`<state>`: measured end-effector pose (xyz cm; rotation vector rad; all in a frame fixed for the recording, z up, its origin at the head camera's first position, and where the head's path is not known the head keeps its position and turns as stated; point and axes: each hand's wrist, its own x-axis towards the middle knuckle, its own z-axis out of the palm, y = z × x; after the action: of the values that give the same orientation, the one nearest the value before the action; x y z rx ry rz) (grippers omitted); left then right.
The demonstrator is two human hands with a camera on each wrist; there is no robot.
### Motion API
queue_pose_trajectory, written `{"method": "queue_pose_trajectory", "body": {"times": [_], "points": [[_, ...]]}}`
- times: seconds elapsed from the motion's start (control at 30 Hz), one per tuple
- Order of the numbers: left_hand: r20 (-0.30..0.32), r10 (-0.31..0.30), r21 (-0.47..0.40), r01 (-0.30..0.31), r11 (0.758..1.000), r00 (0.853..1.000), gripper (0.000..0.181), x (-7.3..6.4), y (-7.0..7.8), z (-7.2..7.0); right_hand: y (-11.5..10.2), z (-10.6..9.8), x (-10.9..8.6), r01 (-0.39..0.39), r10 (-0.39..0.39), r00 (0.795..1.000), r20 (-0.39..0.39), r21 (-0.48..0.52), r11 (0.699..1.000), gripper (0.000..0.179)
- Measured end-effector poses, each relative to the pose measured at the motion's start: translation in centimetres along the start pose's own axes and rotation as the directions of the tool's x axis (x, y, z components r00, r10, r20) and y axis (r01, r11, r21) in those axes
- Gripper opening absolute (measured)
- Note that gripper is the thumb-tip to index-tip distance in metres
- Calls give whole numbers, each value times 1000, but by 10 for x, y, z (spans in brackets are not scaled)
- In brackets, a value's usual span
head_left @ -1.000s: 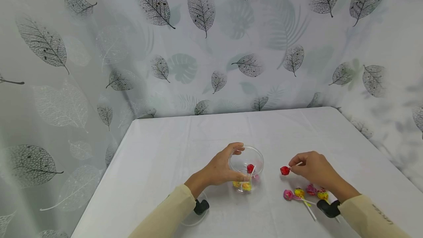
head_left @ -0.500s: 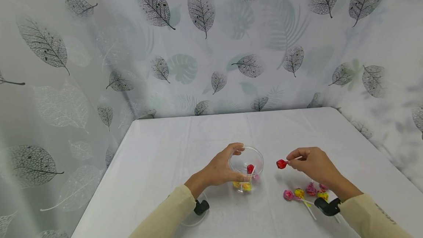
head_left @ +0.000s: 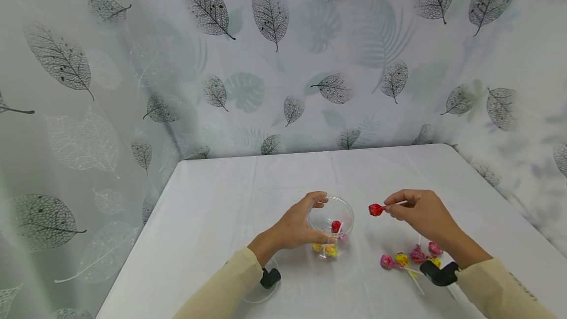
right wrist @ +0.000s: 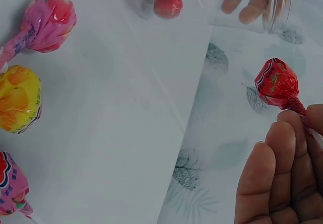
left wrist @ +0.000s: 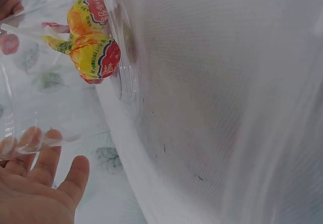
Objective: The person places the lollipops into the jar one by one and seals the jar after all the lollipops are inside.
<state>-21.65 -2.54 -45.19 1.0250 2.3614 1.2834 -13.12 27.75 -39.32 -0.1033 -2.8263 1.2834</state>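
Observation:
My left hand (head_left: 294, 225) grips a clear round jar (head_left: 320, 213) that stands on the white table, thumb on the near side and fingers round the far side. Inside it are several wrapped lollipops, including a red one (head_left: 336, 226) and a yellow one (left wrist: 96, 55). To the right of the jar, my right hand (head_left: 418, 210) pinches another red lollipop (right wrist: 277, 82) by its stick, just behind the wrapped head. That head points left toward the jar and is above the table, apart from the jar's rim.
Several pink and yellow lollipops lie on the table below my right hand, among them a pink one (head_left: 387, 262) and a yellow one (head_left: 401, 259). A clear round lid (head_left: 258, 301) lies under my left wrist. Leaf-patterned curtains (head_left: 248, 127) stand behind the table (head_left: 221, 201).
My right hand has lifted the red lollipop up from near the other lollipops and a little left, toward the jar. My left hand and the jar have stayed in place.

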Motion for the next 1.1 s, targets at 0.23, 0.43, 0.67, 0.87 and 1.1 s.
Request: {"method": "queue_pose_trajectory", "body": {"times": [0.23, 0.43, 0.67, 0.87, 1.1], "points": [[-1, 10, -2, -10, 1000, 1000, 97, 0, 0, 0, -9, -4, 0, 17, -17, 1000, -16, 19, 1000, 23], [-2, 16, -1, -16, 1000, 1000, 99, 0, -2, 0, -16, -6, 0, 18, -17, 1000, -16, 32, 999, 23], [-5, 3, 6, -3, 1000, 1000, 99, 1, -3, 0, -24, -7, 1, 16, -15, 1000, -10, 58, 998, 24], [0, 9, 5, -9, 1000, 1000, 99, 1, -2, 0, -33, -5, -1, 35, -35, 999, -7, 96, 995, 23], [1, 9, 4, -9, 1000, 1000, 98, 1, -2, 0, -40, -1, -2, 59, -60, 998, 4, 135, 989, 23]]}}
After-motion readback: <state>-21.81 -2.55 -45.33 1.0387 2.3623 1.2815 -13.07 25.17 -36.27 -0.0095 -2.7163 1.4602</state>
